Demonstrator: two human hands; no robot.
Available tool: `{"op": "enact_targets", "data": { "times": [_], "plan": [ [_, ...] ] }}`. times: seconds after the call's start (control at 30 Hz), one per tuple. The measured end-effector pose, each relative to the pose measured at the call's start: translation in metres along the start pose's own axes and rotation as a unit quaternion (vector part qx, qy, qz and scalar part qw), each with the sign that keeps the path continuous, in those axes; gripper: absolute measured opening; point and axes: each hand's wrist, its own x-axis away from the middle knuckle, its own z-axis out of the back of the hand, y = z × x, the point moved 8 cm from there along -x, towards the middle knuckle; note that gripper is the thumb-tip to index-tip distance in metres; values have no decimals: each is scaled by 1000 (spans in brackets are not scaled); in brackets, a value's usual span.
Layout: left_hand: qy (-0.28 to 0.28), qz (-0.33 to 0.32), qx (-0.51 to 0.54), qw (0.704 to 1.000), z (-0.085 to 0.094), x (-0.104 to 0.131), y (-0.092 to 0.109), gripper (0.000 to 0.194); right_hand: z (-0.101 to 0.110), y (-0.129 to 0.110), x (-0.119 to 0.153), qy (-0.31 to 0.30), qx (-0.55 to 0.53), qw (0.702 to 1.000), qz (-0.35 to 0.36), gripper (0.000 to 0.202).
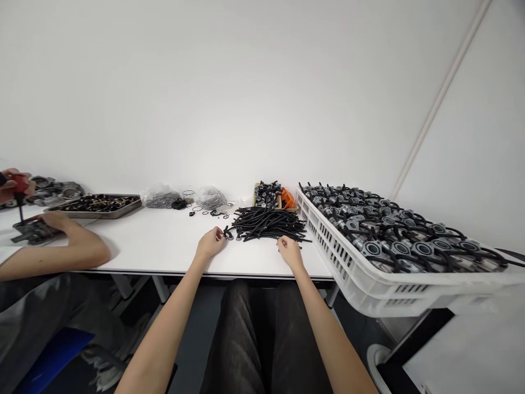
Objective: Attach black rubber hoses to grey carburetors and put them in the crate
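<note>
black hoses (pixel 268 223) are lying heaped on the white table (pixel 156 241). my right hand (pixel 289 250) is resting curled at their near edge; my left hand (pixel 212 242) is resting beside a small fitting (pixel 228 233). whether either is clamping anything, i cannot tell. rightward, a white crate (pixel 342 268) is holding metal parts (pixel 402 249).

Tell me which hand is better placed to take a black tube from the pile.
Likely the right hand: it sits at the near edge of the tube pile, while the left hand is farther left, by some small black parts.
</note>
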Motion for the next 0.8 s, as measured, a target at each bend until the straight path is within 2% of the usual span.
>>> {"op": "enact_targets", "data": {
  "times": [0.8],
  "plan": [
    [-23,26,-3,999,-3,0,-2,35,0,1,0,-1,-3,1000,2,28]
  ]
}}
